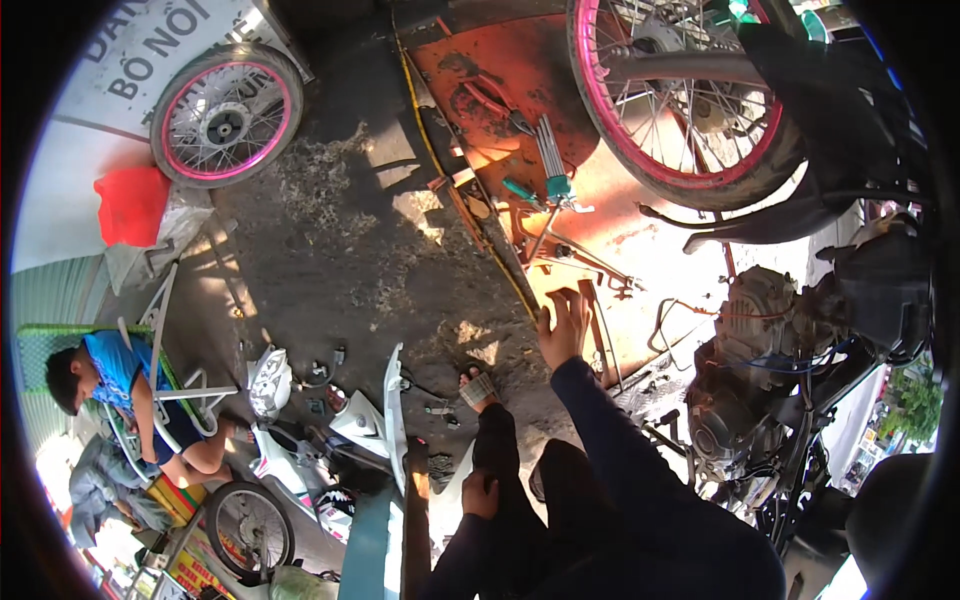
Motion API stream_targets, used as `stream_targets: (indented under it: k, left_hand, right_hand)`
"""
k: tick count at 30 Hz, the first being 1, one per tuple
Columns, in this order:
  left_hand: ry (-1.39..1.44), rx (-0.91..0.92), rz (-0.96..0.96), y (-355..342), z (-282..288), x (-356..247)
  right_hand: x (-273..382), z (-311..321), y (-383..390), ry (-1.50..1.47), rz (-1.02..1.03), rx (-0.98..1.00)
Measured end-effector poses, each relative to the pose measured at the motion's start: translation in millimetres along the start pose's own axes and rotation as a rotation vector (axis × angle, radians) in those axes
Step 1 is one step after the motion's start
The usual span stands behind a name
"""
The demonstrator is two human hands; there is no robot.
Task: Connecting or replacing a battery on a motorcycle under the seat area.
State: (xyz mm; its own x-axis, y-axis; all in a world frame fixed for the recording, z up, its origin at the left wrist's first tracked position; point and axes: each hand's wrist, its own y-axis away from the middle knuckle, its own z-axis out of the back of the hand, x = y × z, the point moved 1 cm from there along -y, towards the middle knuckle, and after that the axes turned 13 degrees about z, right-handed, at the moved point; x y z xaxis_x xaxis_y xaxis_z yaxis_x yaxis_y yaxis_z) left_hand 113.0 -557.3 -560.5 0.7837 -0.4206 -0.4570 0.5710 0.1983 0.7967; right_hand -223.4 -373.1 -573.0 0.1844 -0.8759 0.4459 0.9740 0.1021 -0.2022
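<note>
My right hand reaches over the edge of the orange metal platform, fingers slightly bent and apart, holding nothing visible. Beyond it lie several tools: red-handled pliers, a set of steel wrenches in a green holder, a green-handled tool and a T-handle wrench. My left hand rests low by my dark-trousered leg, fingers curled; whatever is inside them is hidden. At my right stands a stripped motorbike with a bare engine and a pink-rimmed front wheel.
A loose pink-rimmed wheel leans on a white sign, above a red cloth. At left, a person in blue sits in a chair. Loose white body panels, small parts and another bike wheel lie or stand at lower left.
</note>
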Motion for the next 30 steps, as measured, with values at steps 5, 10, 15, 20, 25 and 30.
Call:
stream_targets:
  k: [5,10,15,20,25,30]
  left_hand:
    - [0.131,0.217,0.365,6,70,-20]
    - [0.331,0.311,0.817,24,196,-25]
    - [-0.062,0.246,0.537,-35,300,-52]
    - [-0.392,0.264,0.212,-211,404,-164]
    - [-0.698,0.197,-0.035,-346,517,-297]
    - [-0.963,0.218,0.019,-514,644,-521]
  right_hand:
    - [-4,12,54,-0.330,-0.167,0.787]
    - [-27,5,28,-0.352,-0.624,0.951]
    - [-57,-30,-40,-0.138,-0.666,1.452]
    - [-52,-73,-155,-0.155,-0.503,1.366]
    - [3,-105,-321,-0.129,0.112,1.346]
    - [-1,-167,-364,-0.011,0.012,1.014]
